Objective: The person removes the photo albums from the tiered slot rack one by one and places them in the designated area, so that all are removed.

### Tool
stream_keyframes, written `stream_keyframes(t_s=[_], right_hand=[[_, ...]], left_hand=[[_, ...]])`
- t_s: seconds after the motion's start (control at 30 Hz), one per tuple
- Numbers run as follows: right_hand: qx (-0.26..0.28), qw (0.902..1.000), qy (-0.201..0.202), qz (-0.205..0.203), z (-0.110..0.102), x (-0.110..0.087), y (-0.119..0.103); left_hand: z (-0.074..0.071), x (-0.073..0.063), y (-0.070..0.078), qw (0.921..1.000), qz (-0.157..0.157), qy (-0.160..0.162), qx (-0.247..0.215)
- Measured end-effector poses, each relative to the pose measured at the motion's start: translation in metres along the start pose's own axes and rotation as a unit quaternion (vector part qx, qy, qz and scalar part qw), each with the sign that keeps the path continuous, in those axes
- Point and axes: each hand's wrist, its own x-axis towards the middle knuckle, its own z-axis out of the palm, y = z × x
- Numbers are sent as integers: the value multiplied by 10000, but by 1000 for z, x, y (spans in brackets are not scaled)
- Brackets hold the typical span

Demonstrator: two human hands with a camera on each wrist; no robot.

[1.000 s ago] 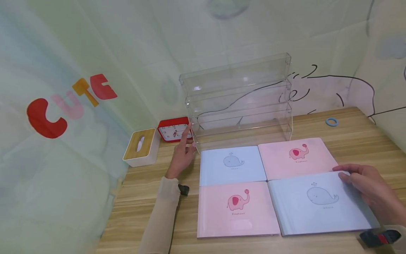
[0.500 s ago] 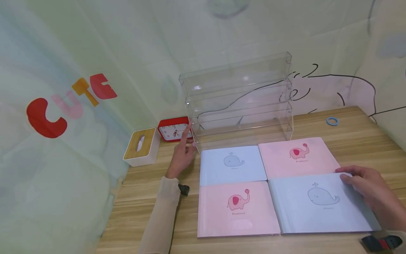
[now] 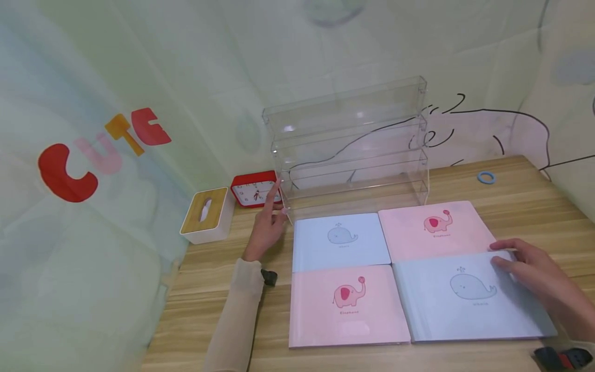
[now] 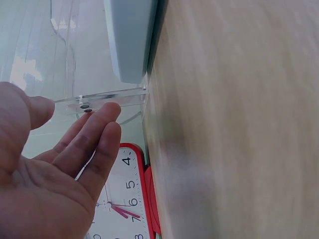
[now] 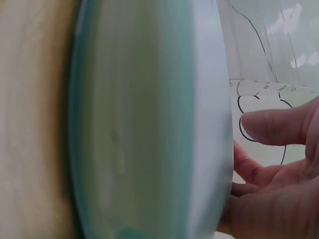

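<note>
Several picture books lie in two rows. Nearest on the right is a light blue whale book [image 3: 469,325], with a pink elephant book [image 3: 404,235] behind it. To the left are a pink elephant book [image 3: 311,305] and, behind that, a light blue whale book [image 3: 309,243]. My right hand [image 3: 541,274] is at the near whale book's right edge; its thumb [image 5: 274,125] stands clear of the cover. My left hand [image 3: 266,227] touches the left side of a clear tiered acrylic rack [image 3: 350,178], fingers [image 4: 84,144] extended against the panel. The rack's shelves hold nothing.
A red alarm clock [image 3: 251,178] stands left of the rack, close behind my left hand. Beside it is a white tissue box with a wooden lid [image 3: 190,222]. A blue ring [image 3: 486,177] lies at the back right of the wooden table [image 3: 553,206].
My right hand has shifted slightly, and its thumb has moved a little left over the near whale book's corner. My left hand, the rack and the books stay in place.
</note>
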Motion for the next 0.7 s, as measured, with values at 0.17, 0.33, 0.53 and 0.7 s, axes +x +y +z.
stream_keyframes(t_s=[0.17,0.33,0.53,0.7], right_hand=[[-505,9976,-171,-453,-5,-5,-1],[-1143,9913,-238,-600,-11,-6,-1],[-1829,9795,-155,-830,-16,-4,-3],[-2259,9686,-102,-1037,-21,0,-4]], left_hand=[[0,-1,1,10000,38,24,-1],[0,-1,1,9999,100,58,5],[1,0,-2,9998,152,102,-114],[2,0,-3,9995,235,164,-152]])
